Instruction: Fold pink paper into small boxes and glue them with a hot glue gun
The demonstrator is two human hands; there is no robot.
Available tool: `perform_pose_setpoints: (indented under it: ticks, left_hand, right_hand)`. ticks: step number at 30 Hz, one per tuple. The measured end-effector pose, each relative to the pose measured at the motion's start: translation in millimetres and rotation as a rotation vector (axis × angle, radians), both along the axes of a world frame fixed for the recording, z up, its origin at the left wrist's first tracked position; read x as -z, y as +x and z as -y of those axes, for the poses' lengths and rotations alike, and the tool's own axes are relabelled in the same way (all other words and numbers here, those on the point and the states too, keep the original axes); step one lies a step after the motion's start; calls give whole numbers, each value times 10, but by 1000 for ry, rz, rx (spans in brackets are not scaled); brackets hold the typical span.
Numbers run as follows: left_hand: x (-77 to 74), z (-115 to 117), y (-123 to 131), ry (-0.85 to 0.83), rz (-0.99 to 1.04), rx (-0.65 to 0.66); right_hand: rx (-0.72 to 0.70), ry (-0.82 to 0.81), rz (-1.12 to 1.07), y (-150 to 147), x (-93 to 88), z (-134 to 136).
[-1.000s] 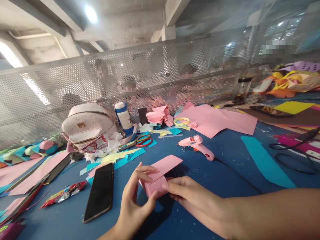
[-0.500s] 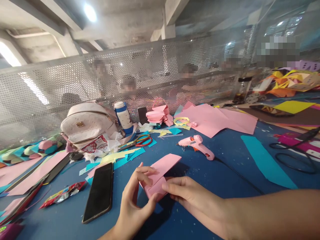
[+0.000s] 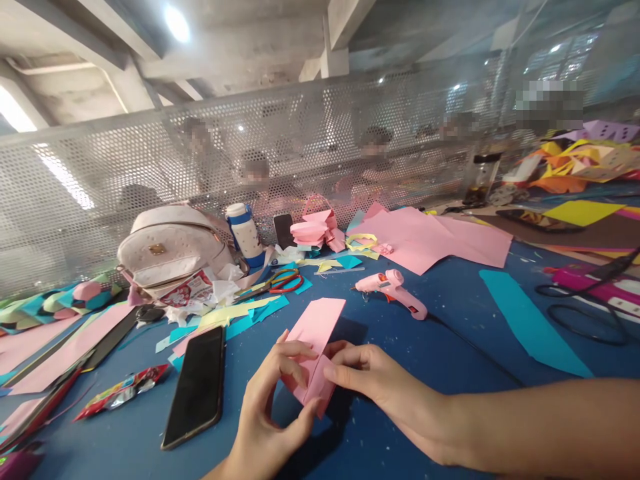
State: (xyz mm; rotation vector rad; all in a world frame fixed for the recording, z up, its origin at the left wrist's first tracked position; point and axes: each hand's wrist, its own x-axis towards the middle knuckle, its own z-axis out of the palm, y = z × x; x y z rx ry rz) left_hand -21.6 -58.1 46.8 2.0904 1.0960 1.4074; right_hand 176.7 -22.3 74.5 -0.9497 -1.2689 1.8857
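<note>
Between my two hands is a piece of folded pink paper (image 3: 317,324), held above the blue table with one long flap pointing up and away. My left hand (image 3: 273,393) grips its left side, the thumb at the lower edge and the fingers bent over the face. On the right side, my right hand (image 3: 370,380) pinches a folded part, thumb in front and fingers behind. The paper's underside and the right fingertips are hidden. Beyond my right hand lies a pink glue gun (image 3: 393,290), its cord running toward my right forearm.
A black phone (image 3: 196,387) and a red snack wrapper (image 3: 123,392) lie to the left. Further back are scissors (image 3: 285,281), a backpack (image 3: 173,247), a bottle (image 3: 245,235) and large pink sheets (image 3: 430,237). A blue paper strip (image 3: 533,323) lies at right. A perforated metal screen (image 3: 300,127) stands behind.
The pink paper has turned so its long flap points more upright and less to the right. My right fingers have shifted slightly upward behind it. Both hands still hold on.
</note>
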Motion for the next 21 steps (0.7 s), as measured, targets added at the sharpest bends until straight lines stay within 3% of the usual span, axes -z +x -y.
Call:
perform_pose_setpoints:
  ticks: [13, 21]
  left_hand:
    - [-8, 6, 11, -36, 21, 25]
    - [-43, 26, 23, -24, 8, 28]
  right_hand:
    - [-33, 30, -85, 38, 77, -53]
    - [-104, 128, -117, 35, 73, -52]
